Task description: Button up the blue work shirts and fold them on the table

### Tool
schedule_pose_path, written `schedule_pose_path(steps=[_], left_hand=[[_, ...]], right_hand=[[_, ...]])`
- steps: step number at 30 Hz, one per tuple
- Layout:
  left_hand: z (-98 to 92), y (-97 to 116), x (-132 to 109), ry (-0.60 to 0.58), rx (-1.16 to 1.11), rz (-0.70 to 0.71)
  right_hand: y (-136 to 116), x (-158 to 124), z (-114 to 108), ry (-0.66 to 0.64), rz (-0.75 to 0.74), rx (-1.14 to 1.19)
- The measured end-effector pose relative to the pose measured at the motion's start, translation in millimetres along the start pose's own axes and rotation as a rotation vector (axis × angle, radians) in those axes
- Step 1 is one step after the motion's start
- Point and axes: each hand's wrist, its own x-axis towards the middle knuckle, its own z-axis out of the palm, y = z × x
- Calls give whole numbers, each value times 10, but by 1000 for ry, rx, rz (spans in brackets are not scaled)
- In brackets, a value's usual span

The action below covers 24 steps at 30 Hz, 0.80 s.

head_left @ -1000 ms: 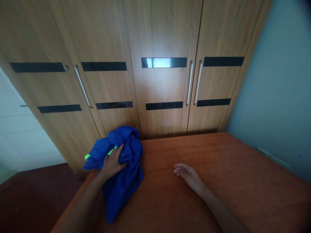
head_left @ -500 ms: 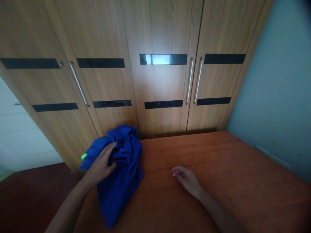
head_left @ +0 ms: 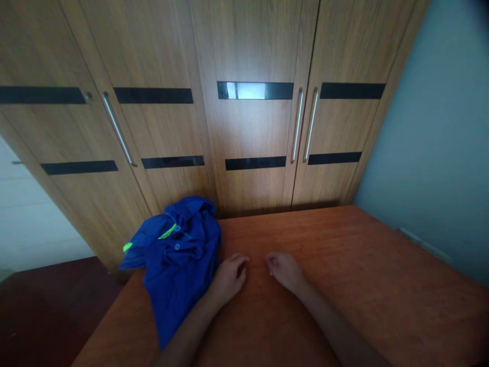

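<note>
A crumpled blue button-up garment with bright green trim and visible buttons lies in a heap on the left part of the wooden tabletop. Just right of the cloth is my left hand, its fingers loosely bent and the thumb held apart, with nothing in it. Its forearm passes over the garment's lower edge. My right hand faces it across a small gap, over the bare wood. The fingers of that hand are curled in, and nothing shows in them.
Behind the table stands a wooden wardrobe with dark strips and metal handles, its doors closed. A blue-grey wall borders the right side. At left are a white panelled surface and dark red floor.
My left hand has left the blue garment and moved right, close to my right hand. My right hand has shifted slightly up. The garment stays in its heap.
</note>
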Motion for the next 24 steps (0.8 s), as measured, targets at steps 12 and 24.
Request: schedule_pose_path(steps=[12, 24], left_hand=[[-293, -179, -500, -24, -137, -94], [300, 186, 155, 113, -259, -198]], right_hand=[[-127, 101, 127, 36, -78, -97], [-149, 23, 123, 0, -186, -36]])
